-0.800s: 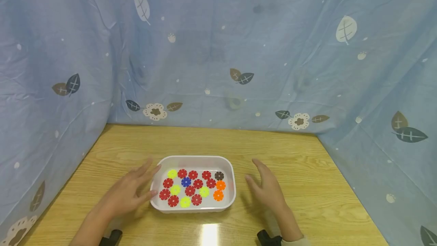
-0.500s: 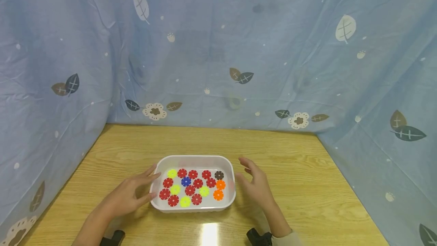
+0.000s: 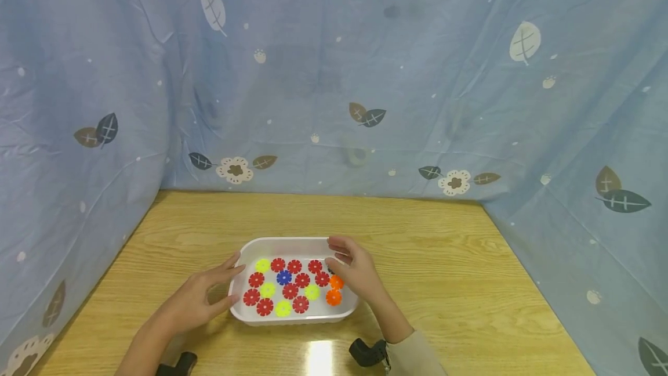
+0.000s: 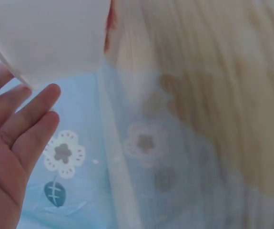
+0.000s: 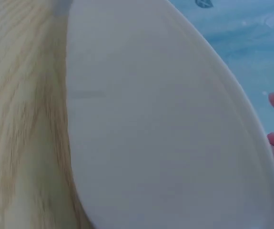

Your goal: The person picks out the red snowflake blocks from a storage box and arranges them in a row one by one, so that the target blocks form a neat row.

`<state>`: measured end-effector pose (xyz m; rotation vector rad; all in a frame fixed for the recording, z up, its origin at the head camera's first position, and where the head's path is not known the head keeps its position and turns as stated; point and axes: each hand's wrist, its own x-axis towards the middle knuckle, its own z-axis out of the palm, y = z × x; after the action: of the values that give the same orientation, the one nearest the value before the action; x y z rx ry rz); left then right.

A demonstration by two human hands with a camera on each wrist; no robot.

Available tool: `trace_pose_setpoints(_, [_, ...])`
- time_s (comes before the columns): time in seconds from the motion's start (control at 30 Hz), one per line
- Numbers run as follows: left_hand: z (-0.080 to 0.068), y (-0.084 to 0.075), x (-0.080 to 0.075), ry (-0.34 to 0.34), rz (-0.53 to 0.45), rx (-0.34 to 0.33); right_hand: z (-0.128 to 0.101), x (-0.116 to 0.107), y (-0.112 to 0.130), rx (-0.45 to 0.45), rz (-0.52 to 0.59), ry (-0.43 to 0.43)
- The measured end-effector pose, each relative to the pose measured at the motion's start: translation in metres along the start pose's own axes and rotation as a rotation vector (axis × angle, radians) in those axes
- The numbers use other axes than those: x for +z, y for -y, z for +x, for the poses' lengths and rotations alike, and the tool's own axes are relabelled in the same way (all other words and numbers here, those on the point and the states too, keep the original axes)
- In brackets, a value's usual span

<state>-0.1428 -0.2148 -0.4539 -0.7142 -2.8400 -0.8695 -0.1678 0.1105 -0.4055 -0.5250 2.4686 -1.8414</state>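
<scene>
A white plastic tray [image 3: 292, 321] holds several flat notched discs, lying loose in one layer. Most are red [image 3: 290, 290]; others are yellow-green [image 3: 312, 292], one is blue [image 3: 284, 278] and two are orange [image 3: 334, 297]. My left hand [image 3: 193, 299] is at the tray's left end, fingers and thumb spread by the rim. In the left wrist view its fingertips are close to the tray wall [image 4: 46, 43]. My right hand [image 3: 360, 274] hangs over the tray's right end, fingers loosely bent, holding nothing visible. It mostly covers a dark brown disc.
The tray stands on a wooden table [image 3: 443, 260]. A blue patterned curtain [image 3: 313, 74] encloses the back and both sides. A black wrist device [image 3: 367, 353] sits by the right forearm and another [image 3: 177, 364] by the left.
My right hand has moved left, from the bare table beside the tray to over its right end. The left hand has barely moved. The discs lie as before.
</scene>
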Motion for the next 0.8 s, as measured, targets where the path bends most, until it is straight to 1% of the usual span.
trace_pose_setpoints(0.13, [-0.001, -0.001, 0.001, 0.002, -0.005, 0.0, 0.01, 0.01, -0.018, 0.015, -0.006, 0.039])
trace_pose_setpoints(0.27, [-0.001, -0.002, 0.001, 0.013, -0.019, -0.002, 0.019, 0.018, -0.036, 0.028, -0.065, 0.037])
trace_pose_setpoints(0.37, [-0.001, -0.003, 0.0, 0.021, -0.032, -0.009, 0.025, 0.022, -0.041, 0.051, -0.085, 0.035])
trace_pose_setpoints(0.53, [-0.002, -0.002, 0.001, 0.025, -0.035, -0.02, 0.032, 0.026, -0.046, 0.093, -0.137, 0.058])
trace_pose_setpoints(0.63, [-0.002, -0.001, 0.002, 0.02, -0.029, -0.015, 0.035, 0.028, -0.046, 0.103, -0.185, 0.069])
trace_pose_setpoints(0.8, [-0.003, 0.0, 0.003, -0.008, -0.025, 0.008, 0.039, 0.032, -0.046, 0.131, -0.258, 0.084])
